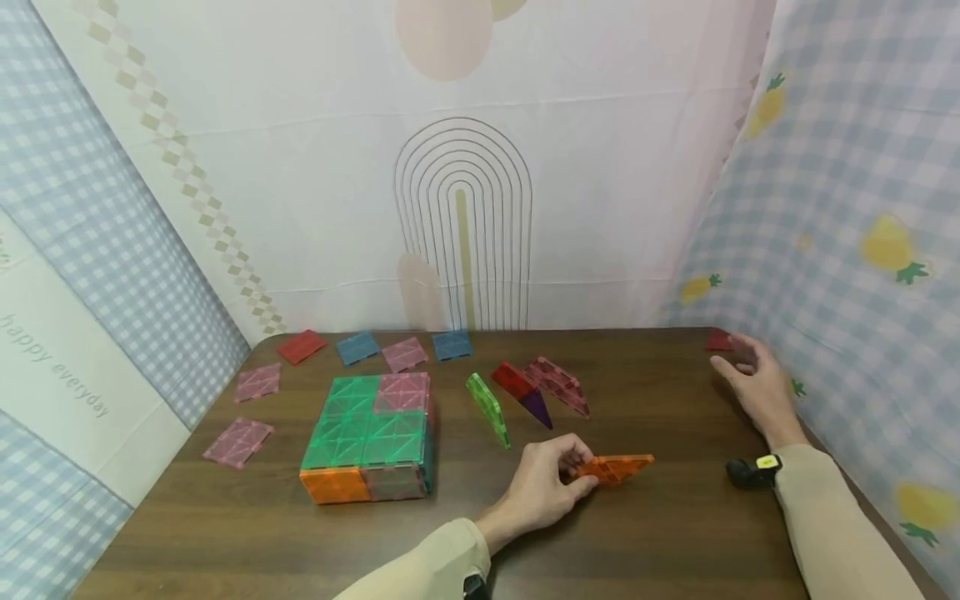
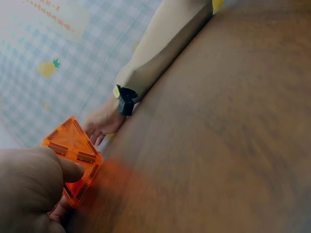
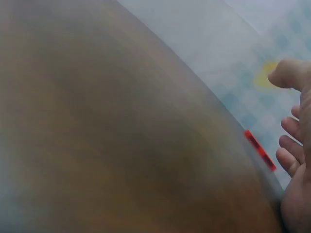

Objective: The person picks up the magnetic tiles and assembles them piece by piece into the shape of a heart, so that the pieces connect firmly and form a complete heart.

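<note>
My left hand (image 1: 542, 483) pinches an orange magnetic tile piece (image 1: 617, 468) by its left end, standing on edge over the table. Up close in the left wrist view, the orange piece (image 2: 73, 136) seems to be made of more than one tile, part of it behind the thumb. At the far right corner, my right hand (image 1: 759, 392) hovers with loosely bent fingers and nothing in its grasp. Just beyond it lies a red tile (image 1: 718, 340). The right wrist view has this red tile (image 3: 260, 150) near the fingers, apart from them as far as I can tell.
Left of centre stands a box of tiles (image 1: 367, 429), green and pink on top. A green tile (image 1: 489, 410), a red and purple piece (image 1: 525, 393) and a dark pink tile (image 1: 558, 385) lie mid-table. Several flat tiles (image 1: 357, 347) are spread behind and left of the box.
</note>
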A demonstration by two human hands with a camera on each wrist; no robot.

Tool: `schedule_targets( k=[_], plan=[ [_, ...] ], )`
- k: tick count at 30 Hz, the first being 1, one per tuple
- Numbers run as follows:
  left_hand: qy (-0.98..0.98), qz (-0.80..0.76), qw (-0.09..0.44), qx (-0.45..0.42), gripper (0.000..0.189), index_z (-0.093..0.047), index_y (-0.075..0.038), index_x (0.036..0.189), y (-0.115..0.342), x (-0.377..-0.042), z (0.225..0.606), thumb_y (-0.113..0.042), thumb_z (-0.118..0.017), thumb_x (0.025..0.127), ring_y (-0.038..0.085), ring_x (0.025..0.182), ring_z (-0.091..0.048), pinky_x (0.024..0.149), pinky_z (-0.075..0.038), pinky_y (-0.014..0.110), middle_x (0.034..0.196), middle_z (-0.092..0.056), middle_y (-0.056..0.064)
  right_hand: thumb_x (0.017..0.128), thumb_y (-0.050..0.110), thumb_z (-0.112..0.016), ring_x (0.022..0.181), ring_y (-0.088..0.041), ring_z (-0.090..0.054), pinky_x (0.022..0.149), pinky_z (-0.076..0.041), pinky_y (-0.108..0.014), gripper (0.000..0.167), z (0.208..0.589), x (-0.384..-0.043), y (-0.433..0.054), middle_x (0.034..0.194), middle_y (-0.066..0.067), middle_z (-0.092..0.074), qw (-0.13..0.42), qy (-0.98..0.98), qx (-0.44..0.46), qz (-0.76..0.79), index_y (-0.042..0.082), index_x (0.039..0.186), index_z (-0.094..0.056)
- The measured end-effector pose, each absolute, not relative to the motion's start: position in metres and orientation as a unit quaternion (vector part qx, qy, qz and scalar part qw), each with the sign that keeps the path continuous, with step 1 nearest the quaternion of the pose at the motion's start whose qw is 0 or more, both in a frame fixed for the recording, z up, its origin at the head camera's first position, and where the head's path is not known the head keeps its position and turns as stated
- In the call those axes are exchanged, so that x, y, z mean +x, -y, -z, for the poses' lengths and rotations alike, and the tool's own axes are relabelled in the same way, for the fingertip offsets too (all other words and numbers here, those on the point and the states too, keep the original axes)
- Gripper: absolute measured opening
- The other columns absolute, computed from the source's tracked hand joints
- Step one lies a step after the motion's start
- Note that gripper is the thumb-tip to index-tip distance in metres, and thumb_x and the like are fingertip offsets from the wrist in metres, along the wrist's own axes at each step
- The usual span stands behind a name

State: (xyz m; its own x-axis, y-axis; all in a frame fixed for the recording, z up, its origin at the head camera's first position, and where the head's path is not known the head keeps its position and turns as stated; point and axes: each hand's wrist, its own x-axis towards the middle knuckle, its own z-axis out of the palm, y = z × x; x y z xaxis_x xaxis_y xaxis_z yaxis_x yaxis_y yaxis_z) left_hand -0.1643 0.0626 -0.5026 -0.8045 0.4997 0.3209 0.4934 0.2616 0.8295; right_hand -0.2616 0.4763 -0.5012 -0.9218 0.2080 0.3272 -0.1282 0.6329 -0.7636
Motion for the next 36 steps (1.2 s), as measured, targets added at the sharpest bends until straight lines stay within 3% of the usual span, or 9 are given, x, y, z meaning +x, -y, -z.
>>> schedule_targets(
  k=[4,7,12,15,19,23,28,33,36],
  plan=[
    [-0.793,-0.519,0.005,0.319,0.017,-0.075,-0.014,0.106,-0.064,-0.162,0.504,-0.007,-0.087,0.097,-0.008,0.085,-0.067,0.079,-0.059,0.015,0.102,-0.08,-0.003,0.115,0.043,-0.061,0.143,-0.061,-0.046,0.108,-0.046,-0.068,0.078,0.504,-0.264,-0.493,0.173,-0.034,-0.034,0.169,0.905,-0.039,-0.388,0.003,0.174,-0.029],
    [-0.793,-0.518,0.005,0.32,0.017,-0.075,-0.014,0.106,-0.066,-0.161,0.505,-0.008,-0.087,0.097,-0.009,0.085,-0.066,0.078,-0.058,0.013,0.102,-0.079,-0.005,0.116,0.04,-0.058,0.148,-0.067,-0.035,0.112,-0.035,-0.082,0.082,0.505,-0.268,-0.503,0.175,-0.039,-0.023,0.144,0.927,-0.03,-0.346,-0.003,0.175,-0.021],
    [-0.793,-0.518,-0.002,0.322,0.017,-0.075,-0.015,0.106,-0.066,-0.162,0.503,-0.007,-0.088,0.097,-0.009,0.086,-0.066,0.079,-0.058,0.013,0.101,-0.079,-0.005,0.117,0.041,-0.057,0.163,-0.064,-0.006,0.124,-0.014,-0.083,0.09,0.504,-0.277,-0.508,0.177,-0.041,-0.003,0.109,0.95,0.015,-0.294,-0.012,0.172,-0.01],
    [-0.792,-0.517,-0.005,0.325,0.017,-0.075,-0.014,0.106,-0.065,-0.163,0.503,-0.007,-0.088,0.097,-0.008,0.086,-0.067,0.079,-0.058,0.014,0.102,-0.08,-0.004,0.118,0.046,-0.052,0.162,-0.065,-0.003,0.123,-0.011,-0.085,0.091,0.504,-0.28,-0.505,0.176,-0.044,-0.005,0.086,0.958,0.031,-0.272,-0.015,0.171,-0.009],
    [-0.793,-0.516,0.0,0.324,0.017,-0.075,-0.014,0.106,-0.064,-0.163,0.503,-0.007,-0.088,0.097,-0.009,0.085,-0.066,0.079,-0.058,0.013,0.102,-0.08,-0.004,0.119,0.048,-0.048,0.158,-0.069,-0.012,0.114,-0.016,-0.089,0.087,0.505,-0.279,-0.501,0.171,-0.047,-0.018,0.077,0.968,0.038,-0.238,-0.018,0.168,-0.018],
    [-0.791,-0.521,0.006,0.321,0.017,-0.075,-0.014,0.105,-0.064,-0.162,0.504,-0.006,-0.088,0.096,-0.009,0.085,-0.066,0.079,-0.058,0.013,0.101,-0.079,-0.004,0.119,0.038,-0.05,0.149,-0.068,-0.028,0.11,-0.023,-0.085,0.071,0.509,-0.276,-0.495,0.163,-0.046,-0.03,0.102,0.964,0.036,-0.245,-0.017,0.162,-0.036],
    [-0.791,-0.521,0.005,0.32,0.017,-0.075,-0.013,0.105,-0.062,-0.162,0.504,-0.006,-0.087,0.097,-0.008,0.085,-0.066,0.078,-0.058,0.014,0.1,-0.079,-0.004,0.116,0.025,-0.061,0.129,-0.064,-0.042,0.103,-0.035,-0.079,0.04,0.515,-0.273,-0.487,0.142,-0.044,-0.044,0.164,0.95,0.029,-0.264,-0.012,0.133,-0.065],
    [-0.792,-0.517,-0.008,0.324,0.017,-0.075,-0.013,0.104,-0.062,-0.163,0.504,-0.006,-0.088,0.096,-0.008,0.085,-0.067,0.078,-0.058,0.014,0.099,-0.079,-0.004,0.108,0.01,-0.074,0.12,-0.061,-0.053,0.108,-0.034,-0.076,0.015,0.513,-0.268,-0.476,0.131,-0.042,-0.061,0.2,0.943,0.072,-0.255,-0.004,0.105,-0.069],
    [-0.794,-0.515,-0.014,0.324,0.018,-0.074,-0.013,0.103,-0.062,-0.165,0.504,-0.005,-0.088,0.095,-0.008,0.085,-0.066,0.078,-0.058,0.014,0.099,-0.079,-0.004,0.105,0.007,-0.077,0.114,-0.056,-0.059,0.106,-0.036,-0.07,0.011,0.509,-0.262,-0.469,0.128,-0.039,-0.067,0.196,0.941,0.083,-0.262,0.0,0.101,-0.069]
  ],
)
